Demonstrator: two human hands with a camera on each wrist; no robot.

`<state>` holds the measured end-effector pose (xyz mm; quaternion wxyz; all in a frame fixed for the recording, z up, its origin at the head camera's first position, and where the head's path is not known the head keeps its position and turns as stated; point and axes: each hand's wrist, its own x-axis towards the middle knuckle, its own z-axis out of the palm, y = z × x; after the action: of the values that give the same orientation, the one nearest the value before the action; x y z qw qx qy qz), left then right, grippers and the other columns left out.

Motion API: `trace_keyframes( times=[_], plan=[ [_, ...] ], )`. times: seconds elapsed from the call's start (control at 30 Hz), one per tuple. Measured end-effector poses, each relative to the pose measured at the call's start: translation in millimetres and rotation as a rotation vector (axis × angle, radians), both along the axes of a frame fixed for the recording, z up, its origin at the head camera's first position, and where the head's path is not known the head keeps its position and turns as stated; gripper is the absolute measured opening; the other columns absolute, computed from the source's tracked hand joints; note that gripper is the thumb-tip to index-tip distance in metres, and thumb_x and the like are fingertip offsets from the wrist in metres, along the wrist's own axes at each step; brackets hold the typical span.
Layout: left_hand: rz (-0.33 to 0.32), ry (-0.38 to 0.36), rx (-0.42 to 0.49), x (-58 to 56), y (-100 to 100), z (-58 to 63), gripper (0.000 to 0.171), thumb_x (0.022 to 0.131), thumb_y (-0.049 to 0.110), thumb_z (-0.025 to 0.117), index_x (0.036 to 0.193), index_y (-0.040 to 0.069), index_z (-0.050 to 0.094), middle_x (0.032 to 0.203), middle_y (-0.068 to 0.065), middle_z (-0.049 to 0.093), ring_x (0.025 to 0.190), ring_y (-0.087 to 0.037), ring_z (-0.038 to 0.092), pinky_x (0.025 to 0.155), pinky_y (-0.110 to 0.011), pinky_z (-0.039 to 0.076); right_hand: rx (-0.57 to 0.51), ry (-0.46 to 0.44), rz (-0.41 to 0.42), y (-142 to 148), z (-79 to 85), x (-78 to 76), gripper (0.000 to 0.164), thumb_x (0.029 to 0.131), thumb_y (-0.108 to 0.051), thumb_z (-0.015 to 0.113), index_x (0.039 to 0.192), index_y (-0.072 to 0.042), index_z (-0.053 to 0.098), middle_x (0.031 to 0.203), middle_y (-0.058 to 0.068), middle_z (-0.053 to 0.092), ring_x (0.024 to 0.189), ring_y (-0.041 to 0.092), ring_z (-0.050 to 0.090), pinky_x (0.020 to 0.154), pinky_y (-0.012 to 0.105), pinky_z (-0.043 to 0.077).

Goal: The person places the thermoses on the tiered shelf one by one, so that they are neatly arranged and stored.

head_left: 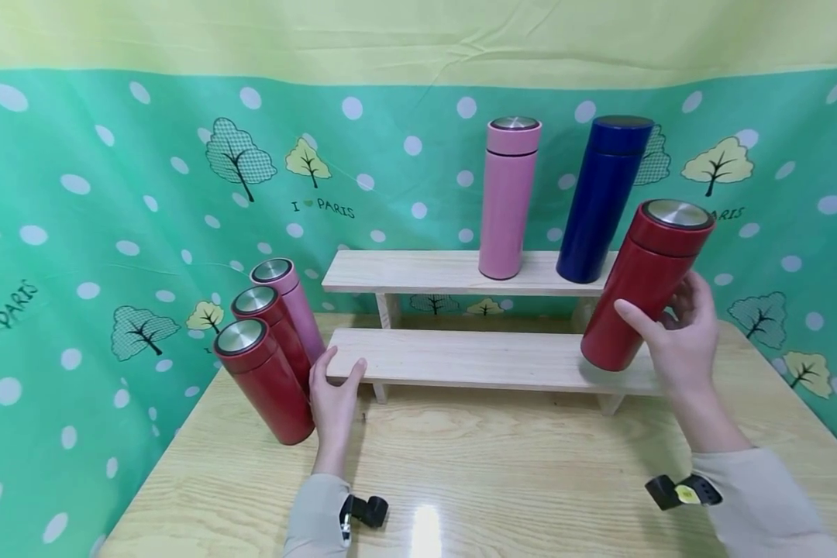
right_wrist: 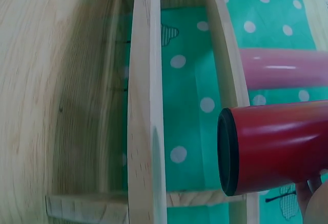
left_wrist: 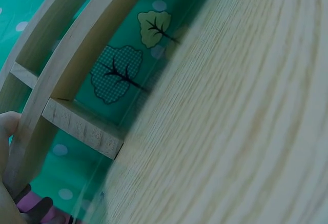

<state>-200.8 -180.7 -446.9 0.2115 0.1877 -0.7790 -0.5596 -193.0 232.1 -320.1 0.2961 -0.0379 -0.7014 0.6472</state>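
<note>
My right hand (head_left: 687, 341) grips a red thermos bottle (head_left: 645, 287) with a silver lid, thumb across its front. The bottle tilts to the right, its base over the right end of the lower board; in the right wrist view the dark base of the red bottle (right_wrist: 279, 149) shows apart from the wood. My left hand (head_left: 335, 399) holds the left front corner of the two-tier wooden shelf (head_left: 453, 358) between thumb and fingers. In the left wrist view the thumb (left_wrist: 9, 123) lies against the shelf's edge; the other fingers are mostly hidden.
On the upper board (head_left: 418, 271) stand a pink bottle (head_left: 508, 201) and a blue bottle (head_left: 603, 201). Left of the shelf, two red bottles (head_left: 268, 387) and a pink bottle (head_left: 296, 306) stand close together on the wooden table (head_left: 488, 465). A green patterned cloth (head_left: 390, 170) hangs behind.
</note>
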Motion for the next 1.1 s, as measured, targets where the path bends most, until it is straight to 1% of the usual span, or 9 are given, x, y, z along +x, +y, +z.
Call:
trace_keyframes(
  times=[0.2,0.37,0.47,0.77,0.93,1.1],
  plan=[
    [0.003,-0.002,0.001,0.1,-1,1.1,0.063,0.087,0.042,0.075,0.141,0.019,0.053,0.149,-0.006,0.043,0.14,-0.031,0.035,0.111,-0.054,0.028,-0.004,0.017,0.054,-17,-1.3,-1.9,0.079,0.082,-0.007,0.08,0.148,-0.025,0.041,0.14,0.003,0.052,0.122,0.016,0.049,0.09,0.019,0.046],
    [0.003,-0.003,0.004,-0.9,0,1.0,0.062,0.087,0.042,0.075,0.14,0.02,0.054,0.15,-0.006,0.042,0.14,-0.031,0.035,0.111,-0.055,0.028,0.03,-0.018,0.087,-30,-4.0,-2.2,0.08,0.084,-0.012,0.079,0.15,-0.026,0.036,0.144,0.001,0.049,0.126,0.017,0.047,0.095,0.022,0.046],
    [-0.001,-0.004,0.007,-1.0,0,0.3,0.062,0.086,0.041,0.076,0.14,0.02,0.054,0.15,-0.005,0.043,0.139,-0.031,0.036,0.111,-0.054,0.028,0.031,-0.021,0.111,-39,-5.4,-2.6,0.08,0.084,-0.013,0.079,0.151,-0.025,0.035,0.145,0.002,0.048,0.127,0.017,0.046,0.096,0.023,0.046],
    [0.005,-0.006,-0.006,-0.5,-1,0.0,0.061,0.086,0.039,0.076,0.14,0.018,0.054,0.149,-0.007,0.043,0.139,-0.032,0.036,0.111,-0.055,0.027,0.003,0.059,0.192,-68,-5.8,-6.6,0.077,0.084,-0.011,0.079,0.148,-0.023,0.04,0.138,0.003,0.053,0.121,0.02,0.05,0.089,0.023,0.047],
    [0.001,-0.011,0.001,-0.4,-1,-0.5,0.062,0.086,0.039,0.076,0.14,0.018,0.054,0.15,-0.007,0.042,0.14,-0.032,0.034,0.111,-0.055,0.027,-0.007,0.075,0.221,-80,-5.6,-9.5,0.074,0.084,-0.01,0.078,0.147,-0.022,0.041,0.136,0.002,0.054,0.119,0.018,0.051,0.091,0.026,0.047],
    [0.003,-0.009,-0.002,-1.4,-1,-0.6,0.061,0.086,0.039,0.076,0.14,0.018,0.054,0.15,-0.008,0.042,0.14,-0.032,0.035,0.111,-0.055,0.027,0.014,0.101,0.246,-92,-7.0,-13.6,0.075,0.084,-0.01,0.078,0.148,-0.021,0.041,0.137,0.002,0.054,0.121,0.017,0.051,0.093,0.026,0.047]
  ],
)
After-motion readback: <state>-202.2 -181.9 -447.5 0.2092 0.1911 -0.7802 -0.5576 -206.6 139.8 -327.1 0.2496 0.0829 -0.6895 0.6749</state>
